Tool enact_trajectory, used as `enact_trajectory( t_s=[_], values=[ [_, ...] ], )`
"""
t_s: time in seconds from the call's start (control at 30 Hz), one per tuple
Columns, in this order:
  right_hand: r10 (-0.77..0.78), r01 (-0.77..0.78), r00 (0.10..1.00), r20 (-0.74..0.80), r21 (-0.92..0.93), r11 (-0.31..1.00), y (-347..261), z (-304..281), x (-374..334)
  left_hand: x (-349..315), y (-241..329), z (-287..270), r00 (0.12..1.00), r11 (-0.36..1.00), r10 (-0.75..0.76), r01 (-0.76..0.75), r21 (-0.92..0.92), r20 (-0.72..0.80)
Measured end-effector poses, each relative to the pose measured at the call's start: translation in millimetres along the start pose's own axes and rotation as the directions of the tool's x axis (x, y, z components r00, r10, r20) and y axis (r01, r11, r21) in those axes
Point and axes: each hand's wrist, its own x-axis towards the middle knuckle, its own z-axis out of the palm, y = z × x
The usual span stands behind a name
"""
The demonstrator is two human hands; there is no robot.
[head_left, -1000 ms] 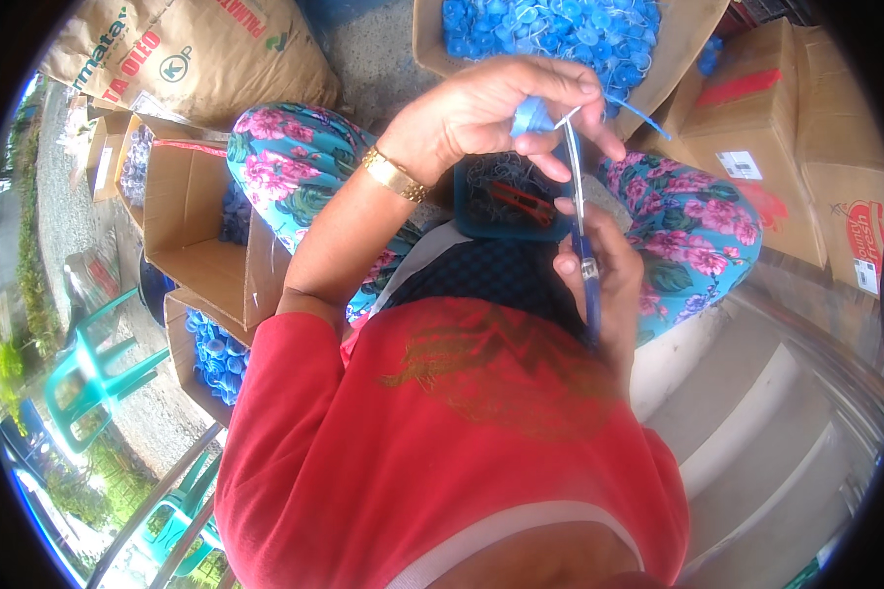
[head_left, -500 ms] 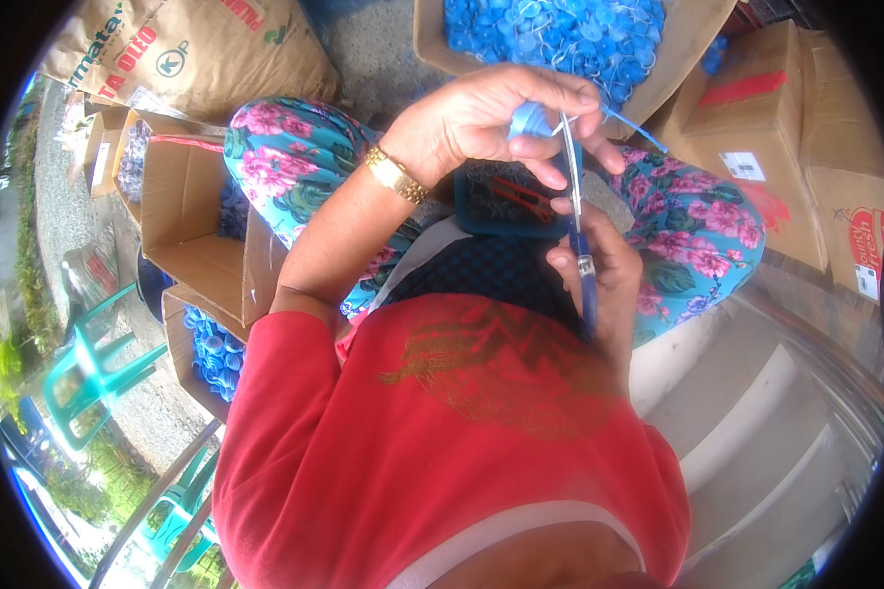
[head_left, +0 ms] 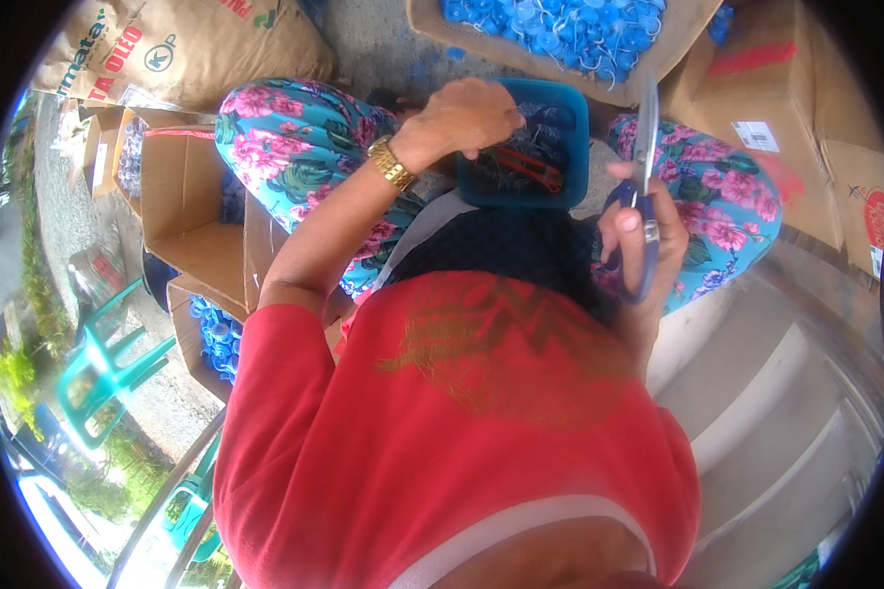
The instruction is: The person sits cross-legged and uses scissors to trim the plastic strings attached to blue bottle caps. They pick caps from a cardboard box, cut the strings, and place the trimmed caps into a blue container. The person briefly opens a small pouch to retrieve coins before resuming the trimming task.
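Note:
My right hand (head_left: 658, 231) grips a pair of scissors (head_left: 647, 133) with blue handles, fingers in the loops and blades pointing away from me over my right knee. The blades look nearly together and are slightly blurred. My left hand (head_left: 467, 120) is curled into a fist at the left edge of a teal plastic tub (head_left: 581, 137); whatever it may hold is hidden. Inside the tub lie thin pale trimmings and a red-orange tool (head_left: 528, 169), perhaps a cutter. A gold watch (head_left: 393, 165) circles my left wrist.
Beyond the tub stands a cardboard box (head_left: 673, 69) of blue plastic pieces (head_left: 570, 29) with thin pale strands. Closed cartons (head_left: 756, 88) are at the right. Open boxes (head_left: 192, 196) sit at the left below a large paper sack (head_left: 196, 59). A green chair (head_left: 108, 363) stands outside.
My hands have parted. The left has moved left and down from the scissors, its fingers now curled, and the blue piece no longer shows. The right has moved the scissors rightward.

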Motion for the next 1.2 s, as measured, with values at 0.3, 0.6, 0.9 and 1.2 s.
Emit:
enact_trajectory(
  t_s=[0.3,0.6,0.9,1.2],
  values=[
    [-0.031,0.032,0.999,-0.018,0.036,0.999,2.0,0.5,18.4,14.4,-40.1,-10.4,0.842,0.751,0.186,0.21,0.626,-0.506],
    [-0.038,0.039,0.991,-0.131,0.007,0.999,5.5,-15.1,10.3,100.8,-69.1,50.1,0.948,0.879,-0.039,0.184,0.44,-0.317],
    [0.013,-0.013,0.99,-0.138,0.0,1.0,8.0,-19.0,19.8,111.1,-65.9,-7.9,0.884,0.819,-0.12,0.345,0.459,-0.451],
    [0.05,-0.046,0.988,-0.143,0.025,0.999,13.3,-11.5,22.1,-43.7,-65.1,-119.2,0.617,0.716,-0.046,0.569,0.404,-0.786]
  ],
)
